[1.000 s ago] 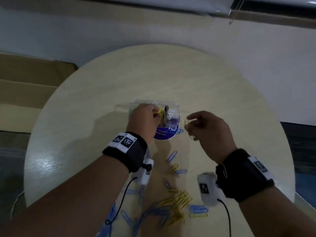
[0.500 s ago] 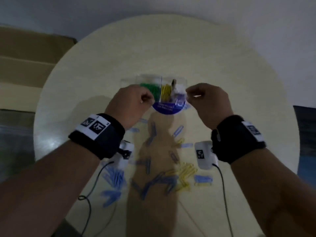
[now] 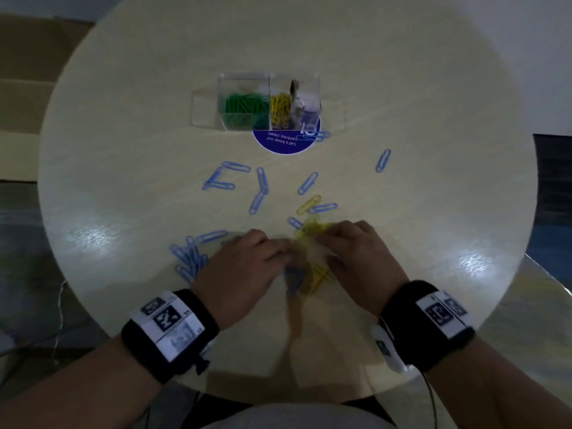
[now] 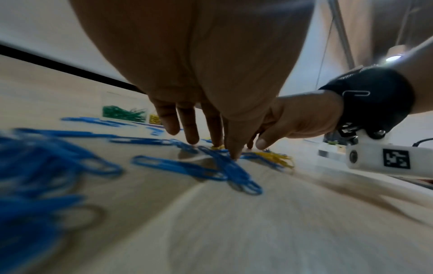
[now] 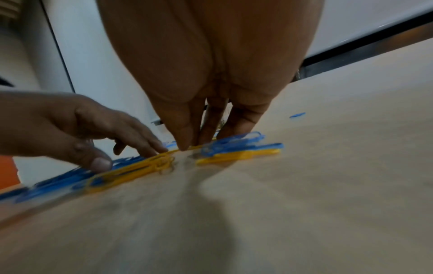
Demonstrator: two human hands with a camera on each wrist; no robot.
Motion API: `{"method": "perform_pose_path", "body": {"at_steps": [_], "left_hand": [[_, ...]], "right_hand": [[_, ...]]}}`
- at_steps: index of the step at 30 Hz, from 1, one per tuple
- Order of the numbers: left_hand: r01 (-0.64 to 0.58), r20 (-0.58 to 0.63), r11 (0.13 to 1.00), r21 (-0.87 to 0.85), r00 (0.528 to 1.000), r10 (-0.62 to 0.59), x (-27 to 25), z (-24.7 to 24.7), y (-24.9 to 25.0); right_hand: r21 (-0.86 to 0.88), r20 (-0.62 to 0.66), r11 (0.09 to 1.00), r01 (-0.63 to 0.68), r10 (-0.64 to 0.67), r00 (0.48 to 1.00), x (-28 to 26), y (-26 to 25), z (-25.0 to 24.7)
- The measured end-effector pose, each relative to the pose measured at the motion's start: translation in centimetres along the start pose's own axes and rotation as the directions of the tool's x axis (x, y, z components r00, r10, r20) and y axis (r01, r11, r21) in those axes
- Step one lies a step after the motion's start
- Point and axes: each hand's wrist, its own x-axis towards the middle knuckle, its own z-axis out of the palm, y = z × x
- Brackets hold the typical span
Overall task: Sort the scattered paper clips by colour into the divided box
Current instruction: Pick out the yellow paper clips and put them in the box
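**Both hands down on the mixed clip pile**

Green paper clips (image 3: 246, 104) are held in the left compartment of the clear divided box (image 3: 269, 80), yellow paper clips (image 3: 280, 110) in the middle; the right compartment's contents cannot be told. Blue paper clips (image 3: 188, 257) are scattered on the round table (image 3: 402, 88), too many for a count. Left hand (image 3: 244, 270) and right hand (image 3: 356, 258) are laid with straight fingers on the yellow-blue pile (image 3: 315, 274); nothing is gripped.

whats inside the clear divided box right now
The divided box holds green clips in its left compartment and yellow clips in the middle. The right compartment's contents are blurred; I cannot tell what is there.
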Motion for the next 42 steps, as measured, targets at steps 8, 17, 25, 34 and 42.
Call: {"method": "perform_pose_path", "body": {"at_steps": [8,17,25,34,42], "left_hand": [[0.205,-0.169,0.973,-0.104,0.961,-0.220,-2.1,-2.0,-1.5],[0.213,-0.147,0.968,-0.130,0.962,-0.231,-3.6,0.2,1.0],[0.131,-0.082,0.987,-0.096,0.987,-0.139,-1.7,0.9,4.2],[0.234,-0.110,0.967,-0.098,0.964,-0.244,-3.9,0.1,1.9],[0.412,-0.241,0.889,-0.197,0.859,-0.452,-0.6,-2.1,-1.2]], "right_hand": [[0.209,-0.219,0.964,-0.165,0.211,0.953,-2.2,2.6,-2.3],[0.155,-0.116,0.982,-0.106,0.124,0.985,-3.0,2.3,-0.5],[0.300,-0.209,0.912,-0.279,0.348,0.914,-5.2,2.9,-2.2],[0.137,-0.034,0.961,-0.240,0.246,0.969,-6.2,2.1,0.0],[0.093,0.049,0.945,-0.312,0.309,0.950,-5.0,0.4,-0.4]]}}
